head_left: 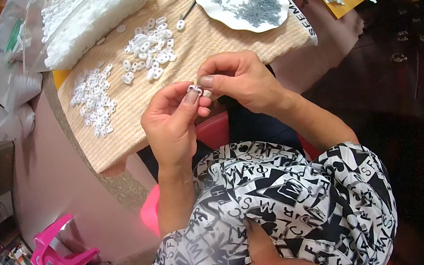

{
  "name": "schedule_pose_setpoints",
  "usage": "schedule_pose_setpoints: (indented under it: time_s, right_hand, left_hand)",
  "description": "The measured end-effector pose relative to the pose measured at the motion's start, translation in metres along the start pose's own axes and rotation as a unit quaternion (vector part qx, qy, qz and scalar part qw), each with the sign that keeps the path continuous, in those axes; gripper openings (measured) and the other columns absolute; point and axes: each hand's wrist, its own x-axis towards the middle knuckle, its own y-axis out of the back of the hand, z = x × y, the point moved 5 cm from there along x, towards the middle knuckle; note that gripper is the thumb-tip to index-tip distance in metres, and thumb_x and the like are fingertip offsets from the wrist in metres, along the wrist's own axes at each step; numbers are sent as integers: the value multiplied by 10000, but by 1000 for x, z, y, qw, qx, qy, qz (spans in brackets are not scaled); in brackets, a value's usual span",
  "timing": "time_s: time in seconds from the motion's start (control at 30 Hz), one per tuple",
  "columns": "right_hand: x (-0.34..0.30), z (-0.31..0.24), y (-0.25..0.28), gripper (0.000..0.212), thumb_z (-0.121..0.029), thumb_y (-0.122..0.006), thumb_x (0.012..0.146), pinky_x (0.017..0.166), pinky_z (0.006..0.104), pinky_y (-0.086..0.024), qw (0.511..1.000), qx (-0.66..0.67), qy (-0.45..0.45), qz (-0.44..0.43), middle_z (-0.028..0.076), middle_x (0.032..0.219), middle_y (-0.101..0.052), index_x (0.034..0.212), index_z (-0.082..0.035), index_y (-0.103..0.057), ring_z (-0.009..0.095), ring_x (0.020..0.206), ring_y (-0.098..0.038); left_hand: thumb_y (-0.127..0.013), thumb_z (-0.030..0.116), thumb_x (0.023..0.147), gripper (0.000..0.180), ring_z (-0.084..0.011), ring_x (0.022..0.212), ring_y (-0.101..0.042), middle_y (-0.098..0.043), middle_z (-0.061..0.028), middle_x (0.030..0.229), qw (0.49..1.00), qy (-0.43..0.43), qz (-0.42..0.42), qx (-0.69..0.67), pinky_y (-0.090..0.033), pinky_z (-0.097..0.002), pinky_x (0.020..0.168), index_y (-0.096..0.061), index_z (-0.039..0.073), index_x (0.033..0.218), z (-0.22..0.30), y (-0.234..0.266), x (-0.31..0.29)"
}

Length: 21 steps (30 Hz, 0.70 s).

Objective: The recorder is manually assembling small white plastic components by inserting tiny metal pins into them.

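Near the table's front edge, my left hand (173,119) pinches a small white plastic piece (194,89) between thumb and fingers. My right hand (245,82) meets it from the right, thumb and forefinger closed together against the piece. Anything between those right fingertips is too small to make out. Beyond my hands lies a loose pile of white oval plastic pieces with holes (150,47). Farther left spreads a second pile of smaller flat white pieces (94,100). One white piece (181,25) lies at the end of a thin dark rod.
A scalloped white plate (211,1) with many tiny grey parts stands at the far right of the striped cloth (118,150). A clear bag of white pieces (97,29) fills the far left. Plastic bags (7,84) hang beyond; a pink stool (62,259) stands lower left.
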Motion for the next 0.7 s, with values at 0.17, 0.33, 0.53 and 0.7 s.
schedule_pose_setpoints:
  time_s: [0.17,0.33,0.53,0.7]
  right_hand:
    - [0,2,-2,110,-45,-529,835,629,215,-487,1000,3,-13,0,52,767,-588,881,46,-568,87,702,-573]
    - [-4,-5,-5,69,-4,-533,815,620,197,-453,997,-71,27,11,45,786,-563,842,49,-567,80,694,-548]
    - [-5,-2,-6,49,27,-522,808,624,204,-450,993,-87,80,15,59,819,-546,825,54,-559,87,697,-545]
    - [-5,-1,-9,51,40,-510,810,629,208,-456,997,-45,65,5,63,827,-549,832,57,-553,92,697,-551]
  left_hand:
    - [-552,-45,788,127,-160,645,-596,-598,-129,777,1000,-6,5,15,-507,-234,565,-544,-72,911,0,2,0]
    - [-556,-41,788,105,-155,632,-594,-598,-126,770,999,-16,10,39,-507,-229,552,-551,-73,887,0,2,-1]
    - [-552,-52,788,82,-152,612,-595,-599,-126,748,993,-81,42,74,-510,-226,543,-554,-73,866,0,1,-4]
    - [-557,-51,786,81,-148,616,-596,-601,-124,741,990,-81,42,111,-513,-225,551,-554,-70,864,10,0,-7]
